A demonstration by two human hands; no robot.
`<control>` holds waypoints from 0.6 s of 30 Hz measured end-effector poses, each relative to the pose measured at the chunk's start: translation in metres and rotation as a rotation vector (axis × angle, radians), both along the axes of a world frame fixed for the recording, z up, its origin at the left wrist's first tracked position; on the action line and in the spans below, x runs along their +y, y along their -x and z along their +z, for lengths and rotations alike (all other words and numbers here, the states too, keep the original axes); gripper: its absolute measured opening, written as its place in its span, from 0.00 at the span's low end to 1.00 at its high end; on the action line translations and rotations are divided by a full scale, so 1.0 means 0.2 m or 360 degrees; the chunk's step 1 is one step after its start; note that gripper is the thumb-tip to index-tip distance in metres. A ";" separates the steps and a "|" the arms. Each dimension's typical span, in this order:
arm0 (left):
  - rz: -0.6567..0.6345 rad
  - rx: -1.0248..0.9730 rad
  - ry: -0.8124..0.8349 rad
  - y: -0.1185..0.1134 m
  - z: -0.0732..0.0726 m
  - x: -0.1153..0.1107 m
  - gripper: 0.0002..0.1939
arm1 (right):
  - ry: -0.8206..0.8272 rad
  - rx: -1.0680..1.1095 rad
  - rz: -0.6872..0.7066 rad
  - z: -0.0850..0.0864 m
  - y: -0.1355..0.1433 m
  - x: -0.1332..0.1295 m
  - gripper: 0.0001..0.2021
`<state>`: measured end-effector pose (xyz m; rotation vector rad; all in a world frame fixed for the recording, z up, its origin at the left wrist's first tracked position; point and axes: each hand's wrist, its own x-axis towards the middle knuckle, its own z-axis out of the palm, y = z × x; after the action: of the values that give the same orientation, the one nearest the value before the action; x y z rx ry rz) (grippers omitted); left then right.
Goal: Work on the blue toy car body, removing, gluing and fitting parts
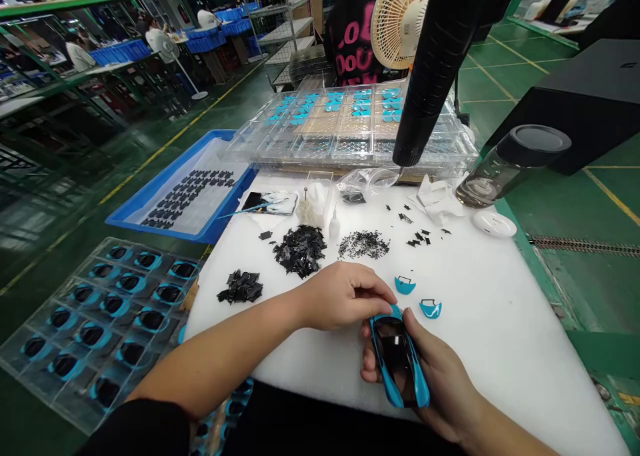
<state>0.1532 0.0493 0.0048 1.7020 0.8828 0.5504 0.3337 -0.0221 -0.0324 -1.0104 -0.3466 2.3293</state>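
A blue model car body [400, 359] with a dark, glossy middle rests in my right hand [443, 369], the fingers wrapped around it from below and the side. My left hand [345, 296] reaches across to its far end, where thumb and forefinger pinch the blue edge; what lies under those fingertips is hidden. Just beyond the car, two small blue curved pieces with thin black frames, one blue piece [405, 285] and another blue piece [431, 309], lie on the white foam-like work surface [500, 349].
Loose black parts [300, 251] and tiny black pieces [364, 244] form piles. A white dropper bottle [335, 224] stands between them. Car bodies fill a clear tray [85, 309] at left, near a blue tray [205, 233]. A black tube [430, 76] hangs overhead; a drink bottle [485, 179] stands right.
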 end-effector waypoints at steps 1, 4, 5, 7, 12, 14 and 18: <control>-0.0007 0.0027 -0.0053 0.00 0.00 0.00 0.08 | -0.0002 0.0009 0.0010 0.00 0.00 0.00 0.31; -0.0015 0.0084 -0.0124 0.01 0.00 0.00 0.08 | -0.0010 0.0036 0.0033 -0.01 -0.01 0.00 0.32; -0.0012 0.0090 -0.0149 0.01 0.00 0.00 0.08 | -0.0005 0.0043 0.0036 -0.01 -0.01 0.00 0.32; -0.0005 0.0105 -0.0214 0.01 0.00 0.00 0.08 | 0.0019 0.0048 0.0032 -0.01 -0.01 0.00 0.32; 0.0002 0.0182 -0.0278 0.01 -0.02 0.00 0.07 | 0.0037 0.0041 0.0045 -0.01 0.00 0.00 0.31; 0.0025 0.0194 -0.0290 0.02 -0.02 0.00 0.08 | 0.0001 0.0057 0.0039 -0.01 0.00 0.00 0.32; 0.0149 0.0237 -0.0399 0.05 0.05 -0.01 0.09 | -0.0015 0.0117 0.0000 0.01 0.00 0.01 0.32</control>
<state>0.1436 0.0468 0.0148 1.9553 1.0388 0.6238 0.3336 -0.0194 -0.0297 -0.9178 -0.3283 2.3559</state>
